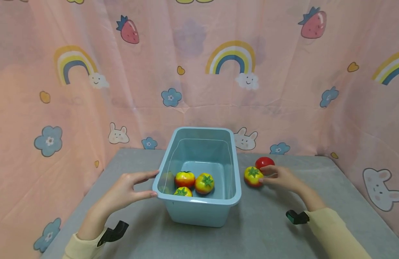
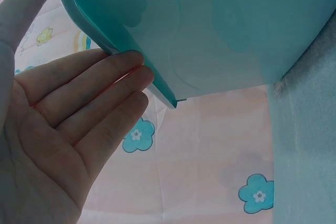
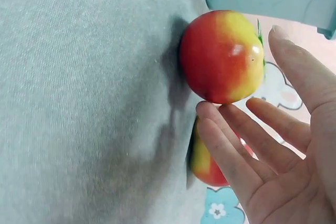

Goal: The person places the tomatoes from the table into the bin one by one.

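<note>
My left hand (image 1: 126,190) rests at the near left corner of a light blue plastic bin (image 1: 199,212). Its straight fingers (image 2: 100,93) touch the outside of the rim in the left wrist view, with the thumb apart from them. Three yellow-and-red tomatoes (image 1: 204,183) with green leaf tops lie inside the bin. Right of the bin, my right hand (image 1: 282,178) reaches over the table with fingers spread. Its fingertips are right at another yellow-and-red tomato (image 3: 221,56), the thumb raised on its leafy side. Behind that, a redder tomato (image 1: 264,162) is partly hidden by the fingers in the right wrist view.
The bin stands on a grey cloth-covered table (image 1: 267,230). A pink curtain (image 1: 199,90) printed with rainbows, flowers and rabbits encloses the back and both sides. Dark wrist-worn devices (image 1: 113,233) sit at both sleeve cuffs.
</note>
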### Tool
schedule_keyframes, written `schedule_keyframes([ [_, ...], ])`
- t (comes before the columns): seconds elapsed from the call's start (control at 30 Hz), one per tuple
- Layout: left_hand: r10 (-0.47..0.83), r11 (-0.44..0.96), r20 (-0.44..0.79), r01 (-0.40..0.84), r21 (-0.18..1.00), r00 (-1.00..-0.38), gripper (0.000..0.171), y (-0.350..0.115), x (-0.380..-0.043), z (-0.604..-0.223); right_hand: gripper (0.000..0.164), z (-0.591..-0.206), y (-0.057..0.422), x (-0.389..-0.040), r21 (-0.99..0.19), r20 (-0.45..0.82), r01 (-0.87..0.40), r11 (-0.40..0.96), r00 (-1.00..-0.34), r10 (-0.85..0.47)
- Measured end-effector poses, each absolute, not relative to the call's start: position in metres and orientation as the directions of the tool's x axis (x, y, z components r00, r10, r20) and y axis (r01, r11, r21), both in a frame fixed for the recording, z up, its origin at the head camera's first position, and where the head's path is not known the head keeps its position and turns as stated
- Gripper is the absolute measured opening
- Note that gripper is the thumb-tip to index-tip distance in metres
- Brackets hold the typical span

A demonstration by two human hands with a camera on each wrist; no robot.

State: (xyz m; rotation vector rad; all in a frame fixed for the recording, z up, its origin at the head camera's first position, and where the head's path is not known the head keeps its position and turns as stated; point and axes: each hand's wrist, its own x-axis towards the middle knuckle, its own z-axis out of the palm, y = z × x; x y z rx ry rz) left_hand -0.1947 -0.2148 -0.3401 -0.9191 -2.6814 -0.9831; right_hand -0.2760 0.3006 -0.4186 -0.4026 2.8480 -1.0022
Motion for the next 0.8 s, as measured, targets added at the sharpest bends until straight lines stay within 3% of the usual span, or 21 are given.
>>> schedule_keyframes([
  [0.8,0.498,0.587,0.329,0.591,0.554,-0.802,0.064,-0.216,-0.196,-0.343,0.073,-0.431,0.268,-0.289,-0.655,-0.034,-0.185,0.733,-0.961,-0.274],
])
